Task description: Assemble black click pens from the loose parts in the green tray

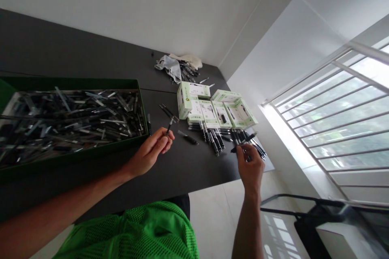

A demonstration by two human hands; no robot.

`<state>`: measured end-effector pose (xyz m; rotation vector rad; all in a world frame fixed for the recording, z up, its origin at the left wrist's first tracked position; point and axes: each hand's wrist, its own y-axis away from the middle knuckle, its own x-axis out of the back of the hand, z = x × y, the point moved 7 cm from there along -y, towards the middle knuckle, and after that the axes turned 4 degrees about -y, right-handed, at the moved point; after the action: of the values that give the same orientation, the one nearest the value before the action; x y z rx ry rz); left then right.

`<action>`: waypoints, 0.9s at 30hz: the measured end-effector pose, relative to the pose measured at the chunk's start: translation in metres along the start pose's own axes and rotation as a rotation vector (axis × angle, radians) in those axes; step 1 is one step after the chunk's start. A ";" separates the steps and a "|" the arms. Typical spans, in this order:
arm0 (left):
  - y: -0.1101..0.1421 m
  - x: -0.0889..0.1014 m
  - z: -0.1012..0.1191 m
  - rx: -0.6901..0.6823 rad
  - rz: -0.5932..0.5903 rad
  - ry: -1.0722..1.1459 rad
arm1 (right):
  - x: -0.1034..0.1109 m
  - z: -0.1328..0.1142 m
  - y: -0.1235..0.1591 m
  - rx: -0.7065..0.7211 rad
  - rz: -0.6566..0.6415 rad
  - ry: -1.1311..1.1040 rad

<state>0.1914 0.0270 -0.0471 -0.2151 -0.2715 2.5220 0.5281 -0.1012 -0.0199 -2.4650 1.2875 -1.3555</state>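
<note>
My left hand (152,149) is closed around a slim black pen (170,125), which points up and away from the fingers. It hovers over the dark table beside the green box's right end. My right hand (251,166) pinches a dark pen (251,137) above a pile of pens (261,149) at the table's right edge. Between my hands lies a loose black pen with a clear end (188,138). A row of clear-and-black pens (214,139) rests in front of the pale green cartons (209,114). Thin dark pen pieces (165,109) lie just beyond my left hand.
The large green box (82,149) on the left is heaped with pens and pen parts. Grey and cream cloths (170,66) lie by more pens near the wall. On the right are a barred window (334,117) and a black-framed chair or rack (306,210).
</note>
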 end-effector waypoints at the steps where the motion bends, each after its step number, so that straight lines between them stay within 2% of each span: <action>1: 0.000 0.000 0.000 -0.001 -0.002 -0.001 | 0.006 0.002 0.000 -0.011 0.028 0.008; 4: 0.000 -0.001 0.001 -0.012 -0.005 -0.002 | 0.022 0.007 -0.001 0.019 0.047 0.082; 8: 0.001 -0.001 0.000 -0.009 -0.010 -0.014 | 0.030 0.019 -0.007 0.073 0.009 0.248; 15: 0.000 0.000 -0.001 -0.007 -0.006 -0.017 | 0.022 0.029 -0.014 0.069 0.026 0.336; 23: 0.001 -0.001 -0.002 -0.003 -0.005 -0.009 | 0.012 0.036 -0.012 0.019 0.045 0.314; 27: 0.001 -0.001 -0.003 -0.008 -0.016 -0.010 | 0.013 0.043 -0.019 0.048 0.026 0.241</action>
<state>0.1923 0.0260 -0.0502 -0.2033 -0.2861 2.5066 0.5745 -0.1124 -0.0298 -2.3021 1.3071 -1.6977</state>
